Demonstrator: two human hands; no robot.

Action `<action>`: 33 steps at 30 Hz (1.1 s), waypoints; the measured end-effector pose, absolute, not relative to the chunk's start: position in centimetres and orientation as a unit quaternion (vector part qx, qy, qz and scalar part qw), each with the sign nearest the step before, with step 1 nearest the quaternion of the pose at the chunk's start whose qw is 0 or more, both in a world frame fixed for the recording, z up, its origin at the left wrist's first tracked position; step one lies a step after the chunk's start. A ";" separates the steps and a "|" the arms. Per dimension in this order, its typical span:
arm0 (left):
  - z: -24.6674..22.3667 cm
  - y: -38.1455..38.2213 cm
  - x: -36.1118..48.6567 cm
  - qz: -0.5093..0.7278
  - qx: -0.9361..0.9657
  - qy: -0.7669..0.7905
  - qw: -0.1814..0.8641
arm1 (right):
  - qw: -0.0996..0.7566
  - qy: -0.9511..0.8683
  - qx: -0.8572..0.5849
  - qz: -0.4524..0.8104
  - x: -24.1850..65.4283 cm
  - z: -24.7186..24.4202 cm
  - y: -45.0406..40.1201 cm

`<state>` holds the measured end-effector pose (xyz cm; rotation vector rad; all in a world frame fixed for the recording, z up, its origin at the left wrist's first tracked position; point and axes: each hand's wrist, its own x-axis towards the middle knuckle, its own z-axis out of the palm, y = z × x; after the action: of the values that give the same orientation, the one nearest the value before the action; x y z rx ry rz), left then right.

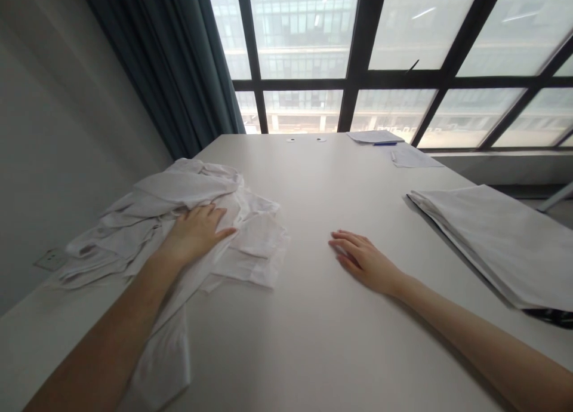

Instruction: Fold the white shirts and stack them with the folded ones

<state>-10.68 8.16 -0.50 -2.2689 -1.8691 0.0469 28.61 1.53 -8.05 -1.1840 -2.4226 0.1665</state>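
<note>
A rumpled pile of white clothing point(188, 182) lies on the left side of the white table point(295, 346); I cannot make out single garments in it. Spread over the pile's near right part is my left hand point(197, 233), its thumb apart and its fingers resting on the fabric. One white sleeve-like piece point(168, 352) trails from the heap toward the table's near edge. My right hand point(364, 260) rests on the bare tabletop right of the pile, fingers loosely bent and holding nothing.
At the right edge lies a folded white cloth point(496, 239) with a black underside. Paper sheets point(373, 137) and a blue pen point(385, 143) are at the far right corner. A dark curtain point(179, 60) and a wall stand on the left; windows point(304, 36) line the back.
</note>
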 end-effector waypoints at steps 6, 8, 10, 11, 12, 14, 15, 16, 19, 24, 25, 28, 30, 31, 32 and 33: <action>1.0 8.8 -12.3 -0.124 -0.713 -0.656 0.214 | 0.211 -0.877 -0.428 0.062 28.4 -7.9 1.5; 0.2 9.1 -13.3 -0.122 -0.690 -0.671 0.244 | 0.209 -0.876 -0.430 0.061 28.3 -7.9 1.5; -1.0 9.4 -14.2 -0.108 -0.688 -0.674 0.245 | 0.210 -0.875 -0.432 0.061 28.3 -7.9 1.5; -1.5 9.5 -14.5 -0.102 -0.691 -0.673 0.243 | 0.210 -0.875 -0.432 0.061 28.3 -7.9 1.5; -1.9 9.5 -14.7 -0.097 -0.694 -0.671 0.242 | 0.210 -0.875 -0.433 0.060 28.4 -7.9 1.5; -2.2 9.4 -14.7 -0.095 -0.695 -0.669 0.247 | 0.207 -0.875 -0.434 0.059 28.4 -8.0 1.5; -2.1 9.3 -14.5 -0.097 -0.691 -0.670 0.252 | 0.206 -0.875 -0.434 0.058 28.4 -8.0 1.5; -1.8 9.2 -14.2 -0.099 -0.685 -0.674 0.259 | 0.204 -0.875 -0.434 0.058 28.4 -8.0 1.5; -0.8 8.6 -12.7 -0.093 -0.655 -0.701 0.266 | 0.205 -0.875 -0.434 0.057 28.4 -8.0 1.5; 0.3 7.0 -8.2 -0.110 -0.661 -0.700 0.248 | 0.206 -0.874 -0.435 0.063 28.3 -7.9 1.5; 0.3 6.4 -7.1 -0.113 -0.677 -0.687 0.236 | 0.207 -0.874 -0.436 0.066 28.3 -7.9 1.5; -0.4 4.2 -3.7 -0.122 -0.772 -0.604 0.155 | 0.212 -0.870 -0.439 0.073 28.4 -7.9 1.5; -1.4 2.5 -1.7 -0.147 -0.827 -0.532 0.109 | 0.221 -0.865 -0.442 0.080 28.4 -7.8 1.4; -2.0 1.6 -0.8 -0.167 -0.851 -0.490 0.094 | 0.228 -0.863 -0.443 0.085 28.4 -7.7 1.4; -2.5 0.8 0.0 -0.181 -0.872 -0.447 0.080 | 0.235 -0.861 -0.442 0.090 28.4 -7.5 1.3; -3.1 0.1 0.7 -0.181 -0.897 -0.397 0.064 | 0.241 -0.860 -0.440 0.096 28.3 -7.4 1.3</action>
<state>0.73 0.12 -3.06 -2.7095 -1.2000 -0.5479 28.35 1.29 -7.41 -1.2037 -2.3526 0.2622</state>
